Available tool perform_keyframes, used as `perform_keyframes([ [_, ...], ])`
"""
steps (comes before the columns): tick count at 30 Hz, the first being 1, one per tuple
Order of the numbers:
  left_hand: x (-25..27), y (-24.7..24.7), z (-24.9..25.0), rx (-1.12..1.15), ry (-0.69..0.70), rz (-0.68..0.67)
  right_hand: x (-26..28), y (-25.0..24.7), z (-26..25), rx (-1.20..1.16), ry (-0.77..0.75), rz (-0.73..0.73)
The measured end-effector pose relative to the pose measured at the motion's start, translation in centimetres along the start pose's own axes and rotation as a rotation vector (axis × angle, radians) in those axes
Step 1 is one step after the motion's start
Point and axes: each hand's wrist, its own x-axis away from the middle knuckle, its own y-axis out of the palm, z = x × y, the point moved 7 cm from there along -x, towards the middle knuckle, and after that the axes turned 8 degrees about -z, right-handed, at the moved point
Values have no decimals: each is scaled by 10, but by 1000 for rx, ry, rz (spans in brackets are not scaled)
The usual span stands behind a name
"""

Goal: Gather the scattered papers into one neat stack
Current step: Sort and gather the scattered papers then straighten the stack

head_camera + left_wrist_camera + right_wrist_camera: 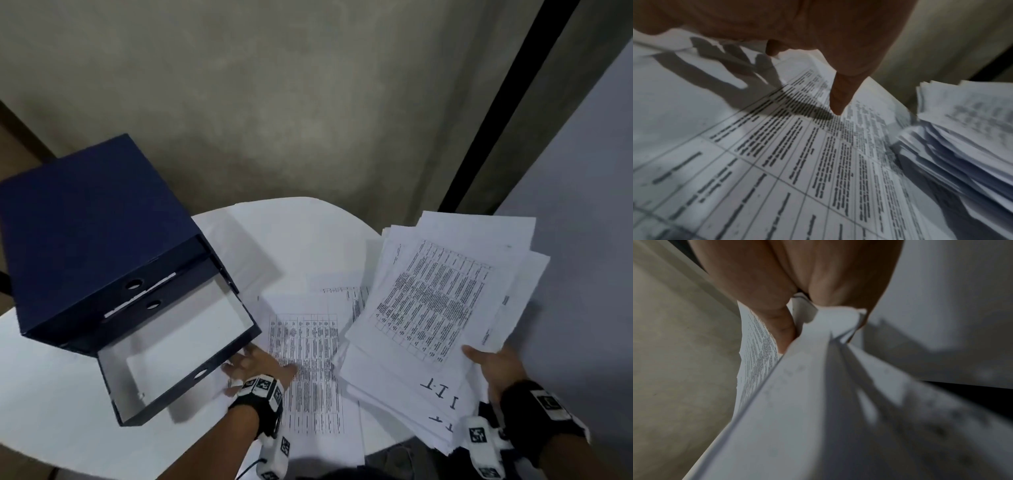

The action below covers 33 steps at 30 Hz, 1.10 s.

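We have most of the papers already in our right hand (498, 371), which grips a thick, ragged bundle (435, 308) at its near right corner, thumb on top and fingers curled beneath; the right wrist view shows the thumb pinching the sheaf's edge. The bundle is lifted and tilted, its far end fanned out over the right side of the white table (301, 236). What is left to gather lies flat on the table to the left of it: a printed sheet (305, 363) with a table of text, its long axis running near to far, and a further sheet (356, 301) peeking out beyond it, partly under the bundle. Our left hand (255, 368) is the nearer one, spread open with straight fingers resting on the left edge of that flat sheet; the left wrist view shows a fingertip touching the print. Just left of the hand sits an open blue box file (102, 246), its near edge close to the fingers. We judge the next move is to slide the flat sheet rightward towards the bundle, and the box may crowd the hand.
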Motion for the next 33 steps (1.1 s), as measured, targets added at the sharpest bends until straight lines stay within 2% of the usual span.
perform_keyframes([
  [4,-7,6,3,59,-5,12,7,-9,-6,-50,-6,18],
  [8,4,16,23,94,52,9,-2,-28,14,38,28,49],
  [13,5,17,23,135,-14,68,-10,-48,35,94,33,76],
  [19,9,26,52,58,108,130,-15,-71,53,101,39,165],
  [23,11,29,60,89,39,99,-2,-70,42,131,60,132],
  [27,15,39,80,30,139,74,-6,-66,52,143,29,99],
  [31,14,42,105,28,351,41,-11,-63,61,117,45,62],
  [33,14,37,106,49,325,61,-8,-63,56,117,37,52],
])
